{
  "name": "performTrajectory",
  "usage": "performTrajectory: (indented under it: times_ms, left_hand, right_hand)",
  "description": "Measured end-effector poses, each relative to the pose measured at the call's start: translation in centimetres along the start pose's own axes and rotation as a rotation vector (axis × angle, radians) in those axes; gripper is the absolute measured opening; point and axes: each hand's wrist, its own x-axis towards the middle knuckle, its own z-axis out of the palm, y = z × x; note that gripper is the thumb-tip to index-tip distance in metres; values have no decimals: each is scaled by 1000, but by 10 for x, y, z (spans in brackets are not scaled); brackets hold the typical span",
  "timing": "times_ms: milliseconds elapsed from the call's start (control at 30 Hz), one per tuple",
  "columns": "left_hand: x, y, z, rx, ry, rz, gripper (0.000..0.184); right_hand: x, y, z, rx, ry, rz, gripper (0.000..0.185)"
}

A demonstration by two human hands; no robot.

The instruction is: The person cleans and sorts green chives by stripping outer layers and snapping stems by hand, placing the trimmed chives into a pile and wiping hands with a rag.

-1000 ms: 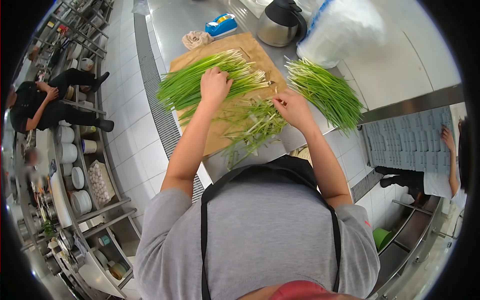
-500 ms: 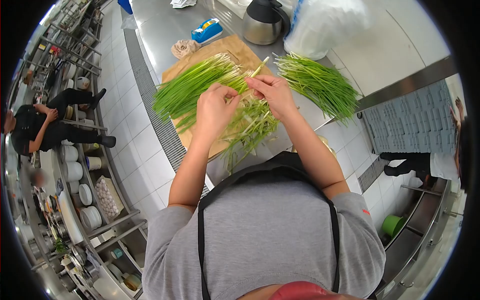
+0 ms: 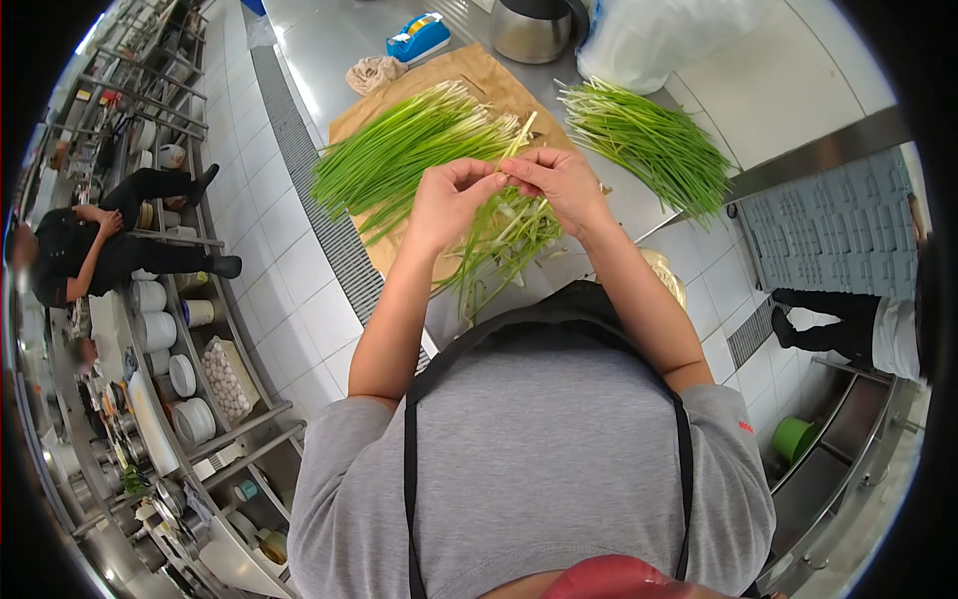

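Left hand and right hand pinched nearly closed on a stalk (possibly several; partly hidden), near the pile and scraps: uneven pull could snap it, a slack pinch drop it among the scraps.

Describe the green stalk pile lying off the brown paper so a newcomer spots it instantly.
On the steel table, find the brown paper. The green stalk pile lies just right of it, near the white plastic bag. Unlike the pile on the paper, its green tips point right, not left.
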Motion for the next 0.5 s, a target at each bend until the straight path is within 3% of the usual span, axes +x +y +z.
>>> performTrajectory:
  times_ms: [367,500]
  left_hand:
    - [0,-14,-5,-266,34,-105,14]
    - [-2,-16,-3,-269,47,-152,14]
  right_hand:
    - [-2,0,-5,4,57,-30,10]
    - [-3,7,-7,-92,68,-63,15]
